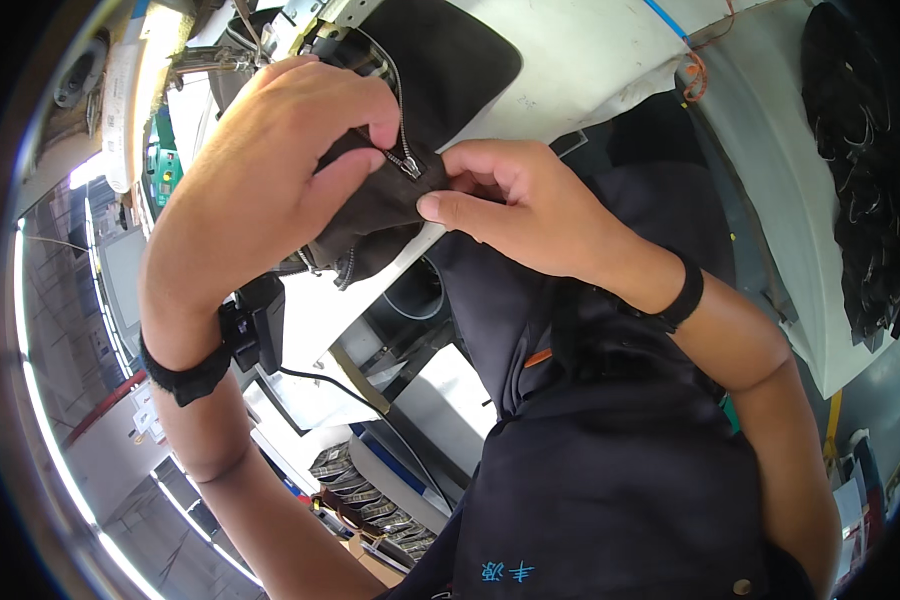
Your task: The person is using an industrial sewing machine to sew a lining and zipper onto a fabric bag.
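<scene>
A dark brown-black fabric piece with a metal zipper [378, 206] lies between my hands at the edge of the white work table. My right hand [530, 205] pinches its right edge between thumb and fingers, just beside the silvery zipper slider [410, 167]. From the left, my left hand [295, 140] reaches over the piece, with thumb and forefinger closed on the fabric near the zipper teeth; its other fingertips are hidden. Below the left hand, a second stretch of zipper [345, 270] hangs at the fabric's lower edge. A larger dark fabric panel [450, 65] lies flat behind.
Metal machine parts [225, 60] stand at the upper left, close to my left hand, with a green circuit board [162, 160] nearby. At the far right, a heap of black pieces [860, 170] lies on a pale surface. A blue tube [665, 18] crosses the back of the table.
</scene>
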A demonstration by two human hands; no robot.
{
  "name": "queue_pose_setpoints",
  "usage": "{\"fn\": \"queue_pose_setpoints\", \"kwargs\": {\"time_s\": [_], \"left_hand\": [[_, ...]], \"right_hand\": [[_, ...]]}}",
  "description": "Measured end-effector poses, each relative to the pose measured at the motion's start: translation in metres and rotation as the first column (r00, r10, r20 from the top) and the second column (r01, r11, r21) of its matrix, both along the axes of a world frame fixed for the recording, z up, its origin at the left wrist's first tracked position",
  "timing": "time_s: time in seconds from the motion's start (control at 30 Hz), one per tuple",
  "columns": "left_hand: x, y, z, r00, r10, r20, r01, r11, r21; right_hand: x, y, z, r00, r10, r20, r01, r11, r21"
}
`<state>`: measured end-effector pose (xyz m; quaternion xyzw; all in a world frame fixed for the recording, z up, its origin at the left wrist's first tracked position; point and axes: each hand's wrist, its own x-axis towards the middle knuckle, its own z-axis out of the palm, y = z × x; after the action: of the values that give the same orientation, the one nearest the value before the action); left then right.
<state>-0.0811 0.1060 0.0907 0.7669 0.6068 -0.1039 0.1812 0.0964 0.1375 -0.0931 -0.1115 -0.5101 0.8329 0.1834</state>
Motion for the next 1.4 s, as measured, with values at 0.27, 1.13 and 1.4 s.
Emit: {"fn": "queue_pose_setpoints", "kwargs": {"time_s": [0.27, 1.13, 1.4], "left_hand": [[0.007, -0.002, 0.002, 0.993, 0.032, -0.109, -0.033, 0.999, -0.009], [0.000, 0.007, 0.001, 0.980, 0.198, 0.011, -0.196, 0.975, -0.101], [-0.005, 0.013, -0.001, 0.995, 0.097, -0.034, -0.101, 0.987, -0.128]], "right_hand": [[0.000, -0.006, 0.004, 1.000, -0.029, 0.007, 0.029, 0.998, -0.047], [0.002, -0.010, -0.002, 0.997, -0.077, 0.020, 0.077, 0.997, -0.024], [0.000, -0.012, -0.002, 0.993, -0.114, -0.019, 0.114, 0.994, 0.002]]}}
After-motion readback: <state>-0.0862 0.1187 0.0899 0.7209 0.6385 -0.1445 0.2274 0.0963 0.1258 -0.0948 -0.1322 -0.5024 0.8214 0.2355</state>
